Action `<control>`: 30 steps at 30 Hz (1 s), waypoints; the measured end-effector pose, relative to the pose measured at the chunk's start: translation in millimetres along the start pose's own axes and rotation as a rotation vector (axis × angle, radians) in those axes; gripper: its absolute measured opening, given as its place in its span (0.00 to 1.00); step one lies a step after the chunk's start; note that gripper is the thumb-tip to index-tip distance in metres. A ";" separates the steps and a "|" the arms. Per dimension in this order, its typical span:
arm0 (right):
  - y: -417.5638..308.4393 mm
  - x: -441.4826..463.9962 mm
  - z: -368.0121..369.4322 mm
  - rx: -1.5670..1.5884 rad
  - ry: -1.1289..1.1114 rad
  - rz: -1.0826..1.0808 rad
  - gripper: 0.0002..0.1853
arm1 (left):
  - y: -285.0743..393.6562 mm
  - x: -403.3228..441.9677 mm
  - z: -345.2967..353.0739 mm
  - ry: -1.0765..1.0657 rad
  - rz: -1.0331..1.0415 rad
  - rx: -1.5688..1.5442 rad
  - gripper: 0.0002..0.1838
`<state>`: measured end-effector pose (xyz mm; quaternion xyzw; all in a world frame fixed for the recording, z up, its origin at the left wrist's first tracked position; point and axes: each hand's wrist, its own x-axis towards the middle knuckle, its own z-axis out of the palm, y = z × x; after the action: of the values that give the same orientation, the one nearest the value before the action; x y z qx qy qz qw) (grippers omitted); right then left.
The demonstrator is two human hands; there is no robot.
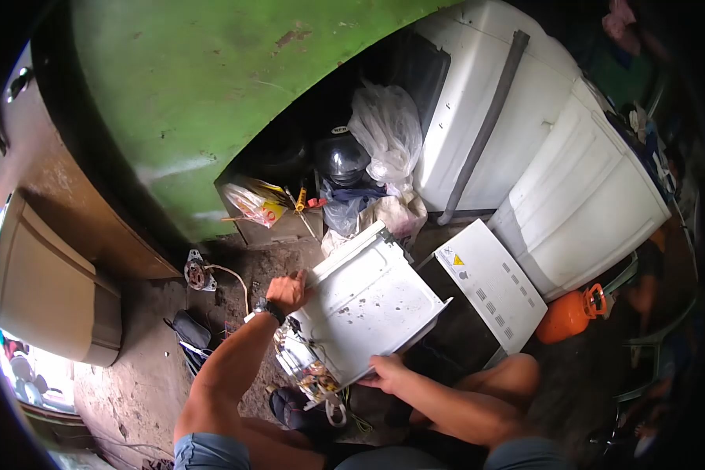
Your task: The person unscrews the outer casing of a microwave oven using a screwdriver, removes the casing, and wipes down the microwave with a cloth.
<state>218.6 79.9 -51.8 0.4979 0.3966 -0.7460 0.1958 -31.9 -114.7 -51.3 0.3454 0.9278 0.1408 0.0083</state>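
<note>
The white casing (376, 301) sits mid-frame, left hand (288, 293) gripping its left edge, right hand (384, 374) clasping its lower edge. I'd worry that one slip could crush the exposed wiring (318, 379) lower left.

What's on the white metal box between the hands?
Scattered dark specks on the white metal box. The left hand holds one edge; the spot beneath it is covered. The box's underside can't be seen.

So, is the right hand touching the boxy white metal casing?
Touching: head view shows the right hand gripping the white metal casing at its edge.
</note>
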 end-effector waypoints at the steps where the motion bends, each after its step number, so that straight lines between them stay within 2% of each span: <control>1: -3.8 -6.2 -11.9 -0.031 -0.021 0.016 0.20 | 9.7 -7.6 -1.3 0.021 -0.023 -0.009 0.25; 3: -16.0 -25.0 -35.1 -0.128 -0.023 0.052 0.21 | 23.8 -23.2 2.8 0.072 -0.029 -0.022 0.24; 5: -29.4 -48.6 -50.6 -0.246 -0.036 -0.011 0.25 | 39.2 -44.3 1.8 0.123 -0.085 -0.093 0.22; 9: -54.0 -63.7 -71.5 -0.538 -0.085 -0.075 0.27 | 71.3 -89.6 -26.7 0.090 -0.223 -0.121 0.23; 11: -64.2 -64.3 -73.8 -0.634 -0.155 -0.120 0.24 | 83.7 -107.3 -48.3 0.024 -0.313 -0.146 0.24; 13: -74.4 -52.0 -72.9 -0.750 -0.209 -0.147 0.23 | 85.2 -129.6 -49.7 0.057 -0.443 -0.124 0.25; 18: -113.8 -43.8 -36.6 -1.076 -0.301 -0.189 0.21 | 89.4 -178.5 -41.1 0.281 -0.549 -0.124 0.24; 21: -129.6 -33.2 -10.5 -1.206 -0.251 -0.224 0.20 | 94.1 -198.6 -33.4 0.267 -0.690 -0.174 0.24; 23: -139.9 -20.5 4.1 -1.305 -0.223 -0.213 0.25 | 95.4 -208.6 -23.5 0.262 -0.730 -0.208 0.24; 27: -159.4 22.5 22.9 -1.489 -0.162 -0.073 0.24 | 105.9 -210.6 -13.0 0.177 -0.875 -0.323 0.25; 30: -165.9 52.9 27.4 -1.513 -0.141 -0.069 0.24 | 99.4 -206.7 7.2 0.134 -0.915 -0.381 0.28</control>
<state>65.9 164.8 -28.3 0.1664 0.8017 -0.3066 0.4854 189.7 -174.1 -48.5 -0.1144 0.9405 0.3116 0.0728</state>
